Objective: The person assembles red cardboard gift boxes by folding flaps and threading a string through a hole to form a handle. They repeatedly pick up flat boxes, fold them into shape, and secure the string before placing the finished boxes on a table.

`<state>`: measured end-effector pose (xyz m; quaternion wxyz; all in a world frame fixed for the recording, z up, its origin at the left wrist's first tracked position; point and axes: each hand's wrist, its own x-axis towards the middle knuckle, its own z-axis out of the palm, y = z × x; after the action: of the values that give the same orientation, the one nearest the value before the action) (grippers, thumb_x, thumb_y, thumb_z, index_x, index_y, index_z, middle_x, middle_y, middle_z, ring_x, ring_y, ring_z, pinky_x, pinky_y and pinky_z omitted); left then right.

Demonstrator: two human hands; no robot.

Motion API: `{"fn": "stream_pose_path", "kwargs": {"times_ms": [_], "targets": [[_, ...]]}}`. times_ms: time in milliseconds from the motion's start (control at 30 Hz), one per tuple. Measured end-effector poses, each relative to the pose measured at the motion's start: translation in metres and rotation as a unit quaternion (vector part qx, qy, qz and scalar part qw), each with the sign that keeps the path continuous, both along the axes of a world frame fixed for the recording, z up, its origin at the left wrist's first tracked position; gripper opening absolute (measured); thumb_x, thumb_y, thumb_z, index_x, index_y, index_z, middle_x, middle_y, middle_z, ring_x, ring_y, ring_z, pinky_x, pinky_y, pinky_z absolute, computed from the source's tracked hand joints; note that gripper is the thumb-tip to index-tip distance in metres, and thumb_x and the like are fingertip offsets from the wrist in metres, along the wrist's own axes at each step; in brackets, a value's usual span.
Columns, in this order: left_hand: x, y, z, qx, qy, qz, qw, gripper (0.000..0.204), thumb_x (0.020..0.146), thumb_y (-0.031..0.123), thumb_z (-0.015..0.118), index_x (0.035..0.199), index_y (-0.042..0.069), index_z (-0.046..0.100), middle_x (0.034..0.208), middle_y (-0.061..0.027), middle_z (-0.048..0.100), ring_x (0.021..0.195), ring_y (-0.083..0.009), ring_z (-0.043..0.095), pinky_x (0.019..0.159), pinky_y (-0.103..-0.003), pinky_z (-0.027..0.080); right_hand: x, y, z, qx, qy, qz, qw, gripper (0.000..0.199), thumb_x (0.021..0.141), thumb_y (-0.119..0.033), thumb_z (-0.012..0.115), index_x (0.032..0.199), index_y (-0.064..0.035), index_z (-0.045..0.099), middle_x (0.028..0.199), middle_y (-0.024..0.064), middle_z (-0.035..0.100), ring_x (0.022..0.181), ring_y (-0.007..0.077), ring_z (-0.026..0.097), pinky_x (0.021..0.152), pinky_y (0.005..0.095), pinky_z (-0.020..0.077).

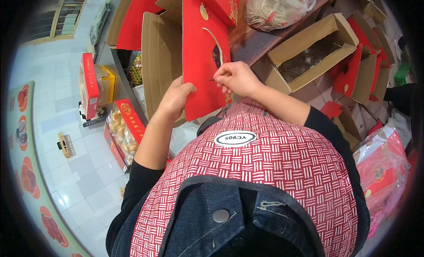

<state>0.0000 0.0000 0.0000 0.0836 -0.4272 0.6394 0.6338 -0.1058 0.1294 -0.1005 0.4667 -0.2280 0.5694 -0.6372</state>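
Note:
A red cardboard gift box point(201, 91) with brown inner flaps stands open in front of me. My left hand point(175, 98) grips the edge of its red panel, thumb on the outer face and fingers behind, out of sight. My right hand point(238, 79) is closed in a pinch close against the same panel. A small dark spot shows at its fingertips; what they hold is too small to tell. A pale twisted cord point(215, 39) curves across the panel's upper part, above my right hand.
An open brown carton point(311, 53) and a plastic bag of pale cords point(279, 9) lie to the right. More red boxes point(353, 78) stand at far right. On the left are packaged goods point(122, 131), a red package point(89, 87) and a tiled floor point(95, 182).

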Motion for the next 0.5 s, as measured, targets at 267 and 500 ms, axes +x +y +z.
{"fn": "stream_pose_path", "kwargs": {"times_ms": [267,500], "targets": [[0.001,0.005,0.0,-0.008,0.012,-0.005,1.0,0.034,0.072,0.005,0.044,0.103,-0.004,0.052,0.086,-0.005,0.057,0.071,-0.0108,0.053,0.061,-0.024,0.043,0.019,-0.02,-0.022,0.051,0.156,-0.098,0.982,0.012,0.077,-0.012,0.06,0.078,-0.0001,0.061,0.063,0.01,0.06,0.056,0.0162,0.057,0.055,0.0296,0.0456],[0.004,0.001,-0.006,-0.007,0.019,-0.018,1.0,0.034,0.071,0.004,0.043,0.103,-0.003,0.053,0.086,-0.0042,0.057,0.071,-0.0104,0.053,0.064,-0.023,0.042,0.02,-0.02,-0.017,-0.026,0.433,-0.135,0.891,0.01,0.075,-0.011,0.055,0.075,-0.0006,0.057,0.076,0.0155,0.059,0.067,0.0304,0.06,0.062,0.0411,0.0479]]}}
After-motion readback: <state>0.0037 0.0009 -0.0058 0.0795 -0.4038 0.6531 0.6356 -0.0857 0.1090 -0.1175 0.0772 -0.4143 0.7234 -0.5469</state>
